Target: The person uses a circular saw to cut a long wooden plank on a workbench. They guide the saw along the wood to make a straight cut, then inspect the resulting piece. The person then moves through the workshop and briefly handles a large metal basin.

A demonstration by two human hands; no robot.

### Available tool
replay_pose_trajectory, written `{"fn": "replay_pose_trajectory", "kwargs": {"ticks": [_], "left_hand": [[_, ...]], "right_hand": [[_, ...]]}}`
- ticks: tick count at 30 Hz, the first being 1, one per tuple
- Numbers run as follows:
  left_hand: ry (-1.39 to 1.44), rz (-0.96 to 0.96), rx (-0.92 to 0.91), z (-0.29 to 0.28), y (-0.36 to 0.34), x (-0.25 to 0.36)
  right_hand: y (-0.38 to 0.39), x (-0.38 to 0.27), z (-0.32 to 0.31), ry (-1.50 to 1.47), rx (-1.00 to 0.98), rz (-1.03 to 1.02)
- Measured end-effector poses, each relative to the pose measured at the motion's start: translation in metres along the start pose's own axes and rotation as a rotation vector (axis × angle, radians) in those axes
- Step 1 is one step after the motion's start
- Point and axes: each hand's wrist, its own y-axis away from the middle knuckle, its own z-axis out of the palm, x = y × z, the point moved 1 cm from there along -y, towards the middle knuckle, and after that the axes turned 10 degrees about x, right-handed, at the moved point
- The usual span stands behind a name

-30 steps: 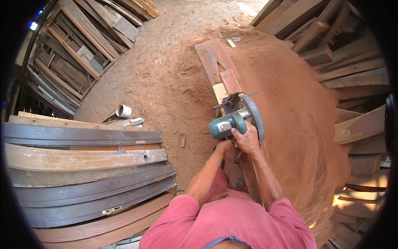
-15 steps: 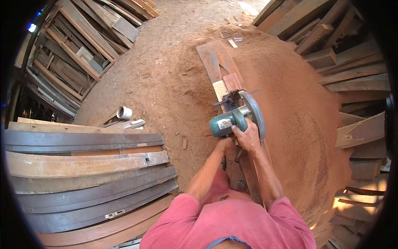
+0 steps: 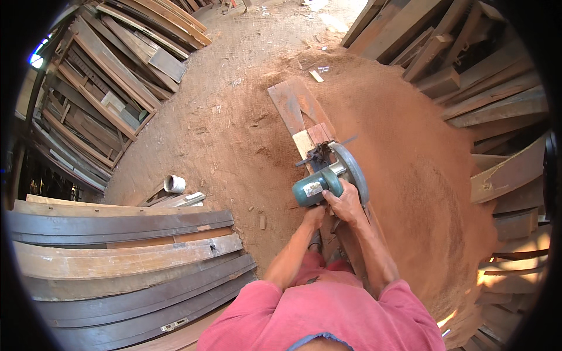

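My right hand is wrapped round the rear handle of a circular saw with a teal motor housing and a rounded grey blade guard. Just left of it, my left hand is tucked under the back of the motor housing. Its fingers are hidden, so what it holds cannot be made out. The saw rests over a long reddish-brown board stretching away from me. On that board, ahead of the saw, lie a pale wood piece and a short reddish piece. The blade's cutting edge is hidden.
Reddish sawdust covers the ground, heaped to the right. Curved planks are stacked at the near left, with a white cylindrical container beyond. Old wooden frames lean at the far left. Timber offcuts line the right side.
The whole view has shifted, so the board's far end and the saw appear lower. Both hands keep their places at the saw, with little visible movement along the board.
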Motion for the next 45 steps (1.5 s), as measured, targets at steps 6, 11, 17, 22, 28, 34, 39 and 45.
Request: {"fn": "replay_pose_trajectory", "kwargs": {"ticks": [6, 11, 17, 22, 28, 34, 39, 45], "left_hand": [[0.015, 0.039, -0.015, 0.015, -0.006, 0.025], [0.003, 0.086, 0.052, 0.002, -0.017, 0.019], [-0.024, 0.071, 0.035, 0.016, -0.023, 0.049], [0.011, 0.056, 0.046, 0.016, -0.029, 0.054], [0.028, 0.102, 0.061, 0.015, -0.042, 0.058], [-0.029, 0.086, 0.080, 0.010, -0.057, 0.057], [-0.038, 0.076, 0.072, 0.016, -0.056, 0.074], [-0.029, 0.061, 0.050, 0.012, -0.067, 0.078]], "right_hand": [[-0.005, 0.003, 0.007, -0.076, -0.010, 0.056], [-0.016, -0.004, 0.012, -0.038, -0.028, 0.030], [-0.031, -0.011, 0.014, -0.044, 0.012, -0.005], [-0.039, -0.013, 0.021, -0.074, -0.002, 0.018], [-0.052, -0.013, 0.027, -0.045, -0.001, -0.022], [-0.062, -0.013, 0.034, -0.076, 0.008, -0.013], [-0.070, -0.013, 0.037, -0.085, -0.005, 0.009], [-0.079, -0.016, 0.043, -0.080, 0.004, -0.037]]}}
